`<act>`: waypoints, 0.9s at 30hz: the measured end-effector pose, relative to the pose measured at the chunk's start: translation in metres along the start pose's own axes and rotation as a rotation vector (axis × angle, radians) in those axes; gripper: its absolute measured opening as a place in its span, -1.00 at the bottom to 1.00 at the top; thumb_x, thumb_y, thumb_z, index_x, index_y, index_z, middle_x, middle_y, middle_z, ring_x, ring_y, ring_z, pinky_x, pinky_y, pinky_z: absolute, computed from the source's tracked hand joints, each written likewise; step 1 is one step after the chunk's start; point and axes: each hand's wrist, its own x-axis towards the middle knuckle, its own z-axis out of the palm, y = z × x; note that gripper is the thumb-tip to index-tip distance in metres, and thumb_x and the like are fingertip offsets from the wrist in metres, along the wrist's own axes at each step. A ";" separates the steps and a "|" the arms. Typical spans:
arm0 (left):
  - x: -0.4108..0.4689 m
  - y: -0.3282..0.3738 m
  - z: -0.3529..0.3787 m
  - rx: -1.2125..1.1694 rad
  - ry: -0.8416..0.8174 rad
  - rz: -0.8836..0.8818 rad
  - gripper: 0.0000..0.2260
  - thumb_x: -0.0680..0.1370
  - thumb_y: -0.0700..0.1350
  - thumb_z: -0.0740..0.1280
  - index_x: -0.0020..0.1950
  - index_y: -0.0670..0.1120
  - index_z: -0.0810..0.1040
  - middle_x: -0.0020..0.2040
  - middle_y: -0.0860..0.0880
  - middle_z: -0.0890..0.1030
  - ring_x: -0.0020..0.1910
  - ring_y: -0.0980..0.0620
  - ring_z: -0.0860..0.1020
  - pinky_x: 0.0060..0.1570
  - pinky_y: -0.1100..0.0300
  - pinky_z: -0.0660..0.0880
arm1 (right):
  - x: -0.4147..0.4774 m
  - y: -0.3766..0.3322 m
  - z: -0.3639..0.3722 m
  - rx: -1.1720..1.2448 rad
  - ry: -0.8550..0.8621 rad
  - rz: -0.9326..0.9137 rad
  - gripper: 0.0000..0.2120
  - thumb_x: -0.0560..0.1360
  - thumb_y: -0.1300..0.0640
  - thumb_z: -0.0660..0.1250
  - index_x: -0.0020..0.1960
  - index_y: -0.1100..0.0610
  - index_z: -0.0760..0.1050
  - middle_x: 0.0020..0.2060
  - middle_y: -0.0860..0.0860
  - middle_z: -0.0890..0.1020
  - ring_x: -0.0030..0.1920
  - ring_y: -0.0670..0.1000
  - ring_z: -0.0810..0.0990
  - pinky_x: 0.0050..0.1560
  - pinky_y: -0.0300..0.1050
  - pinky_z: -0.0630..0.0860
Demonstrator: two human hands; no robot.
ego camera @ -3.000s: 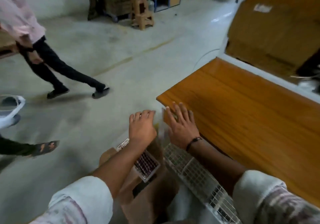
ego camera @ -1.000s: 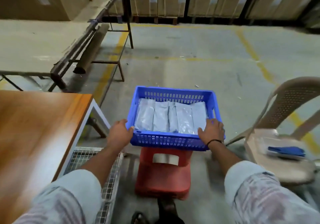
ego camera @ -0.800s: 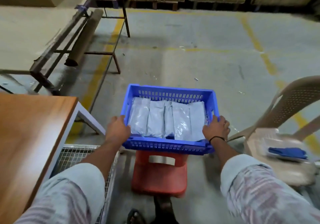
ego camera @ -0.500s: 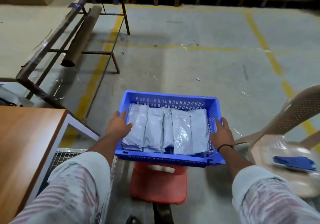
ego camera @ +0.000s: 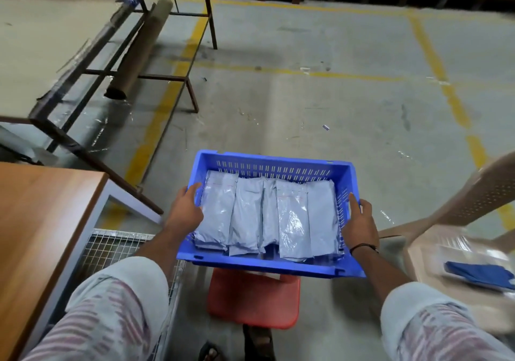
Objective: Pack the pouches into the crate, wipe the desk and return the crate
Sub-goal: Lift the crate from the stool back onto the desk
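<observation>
Above the stool [ego camera: 253, 299], hands [ego camera: 184, 215] [ego camera: 361, 225] grip the crate [ego camera: 267, 267]

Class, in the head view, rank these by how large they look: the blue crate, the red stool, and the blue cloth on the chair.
1. blue crate: largest, though it is also nearest the camera.
2. red stool: partly hidden beneath the crate.
3. blue cloth: smallest.

Pale sleeves [ego camera: 119, 305] – faded red stripes; black wristband [ego camera: 363, 247].

Blue crate [ego camera: 271, 268] tilted, grey pouches [ego camera: 267, 215] side-by-side inside.
</observation>
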 end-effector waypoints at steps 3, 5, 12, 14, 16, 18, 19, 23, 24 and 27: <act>-0.029 0.000 -0.009 -0.026 0.062 -0.042 -0.38 0.49 -0.39 0.21 0.53 -0.02 0.36 0.49 -0.05 0.38 0.32 -0.14 0.51 0.22 0.07 0.44 | -0.011 -0.003 -0.003 0.012 -0.008 -0.019 -0.24 0.48 0.38 0.27 0.60 0.01 0.14 0.45 0.06 0.25 -0.05 0.21 0.58 -0.15 -0.06 0.47; -0.043 -0.002 -0.015 -0.025 0.108 -0.039 -0.36 0.47 -0.41 0.20 0.52 -0.01 0.39 0.46 -0.05 0.44 0.33 -0.15 0.50 0.26 0.00 0.46 | -0.015 -0.006 -0.006 0.027 -0.004 -0.048 -0.26 0.47 0.38 0.26 0.59 0.04 0.16 0.45 0.07 0.27 -0.04 0.25 0.59 -0.11 -0.02 0.50; -0.132 0.000 -0.060 -0.068 0.294 -0.011 -0.40 0.51 -0.44 0.22 0.48 0.01 0.44 0.44 -0.07 0.46 0.38 -0.11 0.46 0.17 -0.01 0.51 | -0.060 -0.026 -0.038 0.100 0.083 -0.201 -0.35 0.45 0.42 0.23 0.52 0.13 0.32 0.42 0.12 0.35 -0.13 0.30 0.59 -0.20 -0.02 0.47; -0.156 0.004 -0.071 -0.107 0.372 -0.024 -0.41 0.52 -0.45 0.19 0.47 0.01 0.46 0.46 -0.04 0.46 0.38 -0.08 0.47 0.04 0.10 0.46 | -0.068 -0.032 -0.050 0.124 0.152 -0.244 -0.37 0.45 0.43 0.23 0.50 0.15 0.35 0.40 0.15 0.38 -0.19 0.31 0.58 -0.24 -0.04 0.40; -0.187 0.003 -0.086 -0.122 0.438 0.002 -0.42 0.52 -0.44 0.19 0.46 0.02 0.47 0.43 -0.04 0.49 0.32 -0.06 0.50 0.00 0.13 0.45 | -0.085 -0.039 -0.066 0.150 0.191 -0.283 -0.38 0.46 0.44 0.23 0.49 0.17 0.38 0.39 0.16 0.40 -0.21 0.32 0.58 -0.24 -0.03 0.41; -0.216 0.000 -0.102 -0.119 0.487 0.041 -0.43 0.53 -0.43 0.19 0.46 0.02 0.47 0.40 -0.07 0.52 0.26 -0.11 0.54 0.04 0.04 0.52 | -0.103 -0.046 -0.081 0.206 0.226 -0.344 -0.38 0.44 0.46 0.23 0.48 0.19 0.40 0.36 0.18 0.42 -0.16 0.34 0.59 -0.19 0.01 0.46; -0.231 -0.001 -0.109 -0.118 0.512 0.040 -0.44 0.53 -0.43 0.19 0.46 0.00 0.48 0.39 -0.08 0.53 0.26 -0.13 0.54 0.08 0.02 0.53 | -0.112 -0.048 -0.089 0.224 0.245 -0.379 -0.38 0.43 0.47 0.23 0.47 0.20 0.41 0.35 0.19 0.43 -0.10 0.34 0.60 -0.14 0.04 0.50; -0.303 -0.006 -0.137 -0.103 0.618 0.024 -0.47 0.50 -0.43 0.20 0.41 -0.05 0.54 0.32 -0.13 0.57 0.28 -0.18 0.53 0.10 0.05 0.45 | -0.155 -0.057 -0.121 0.271 0.274 -0.470 -0.39 0.41 0.48 0.23 0.45 0.23 0.42 0.34 0.23 0.46 0.12 0.32 0.58 0.11 0.15 0.53; -0.323 -0.007 -0.146 -0.095 0.651 0.041 -0.46 0.49 -0.43 0.21 0.40 -0.05 0.55 0.29 -0.14 0.59 0.25 -0.19 0.55 0.11 0.03 0.47 | -0.169 -0.059 -0.129 0.280 0.290 -0.493 -0.39 0.41 0.48 0.23 0.45 0.23 0.42 0.33 0.24 0.47 0.14 0.32 0.57 0.14 0.16 0.52; -0.389 -0.011 -0.169 -0.081 0.763 0.062 -0.45 0.47 -0.42 0.23 0.40 -0.04 0.56 0.28 -0.14 0.61 0.21 -0.19 0.57 0.11 -0.02 0.51 | -0.211 -0.065 -0.153 0.316 0.350 -0.581 -0.39 0.38 0.50 0.24 0.43 0.26 0.44 0.29 0.28 0.49 0.16 0.33 0.56 0.15 0.19 0.52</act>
